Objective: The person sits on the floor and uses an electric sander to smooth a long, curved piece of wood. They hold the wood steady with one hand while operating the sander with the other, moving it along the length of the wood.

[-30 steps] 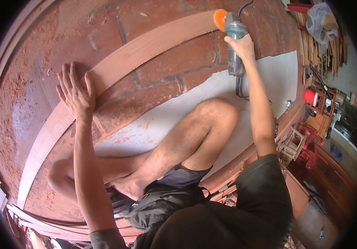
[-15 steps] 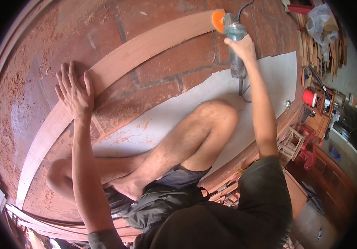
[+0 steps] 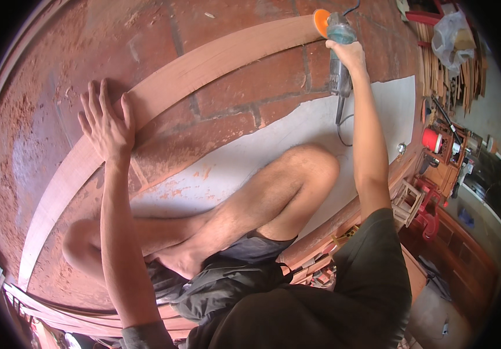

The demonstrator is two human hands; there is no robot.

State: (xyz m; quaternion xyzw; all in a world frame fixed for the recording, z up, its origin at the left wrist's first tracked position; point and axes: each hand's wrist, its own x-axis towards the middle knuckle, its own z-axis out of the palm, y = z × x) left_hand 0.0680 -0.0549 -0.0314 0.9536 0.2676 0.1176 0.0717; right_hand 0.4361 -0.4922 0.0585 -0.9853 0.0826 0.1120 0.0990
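Observation:
A long curved wooden board [image 3: 204, 65] lies across the tiled floor, arcing from the lower left to the top right. My left hand [image 3: 108, 122] rests flat on it with fingers spread. At the board's far right end, my right hand [image 3: 349, 55] is wrapped round an angle grinder [image 3: 340, 75]. Its orange disc [image 3: 321, 23] is at the board's tip; whether it touches the wood I cannot tell. A dark cord leads off from the grinder's rear end.
My bent legs [image 3: 262, 186] are near the board's inner curve. A white sheet [image 3: 378, 110] lies under them. Wood dust [image 3: 9, 186] covers the floor at left. At right are stacked wood strips [image 3: 436, 70], a plastic bag [image 3: 453, 38], a red container [image 3: 432, 139] and a small wooden stool [image 3: 407, 203].
The grinder and my right hand have shifted slightly right and up, the disc staying by the board's end. My left hand keeps its place on the board.

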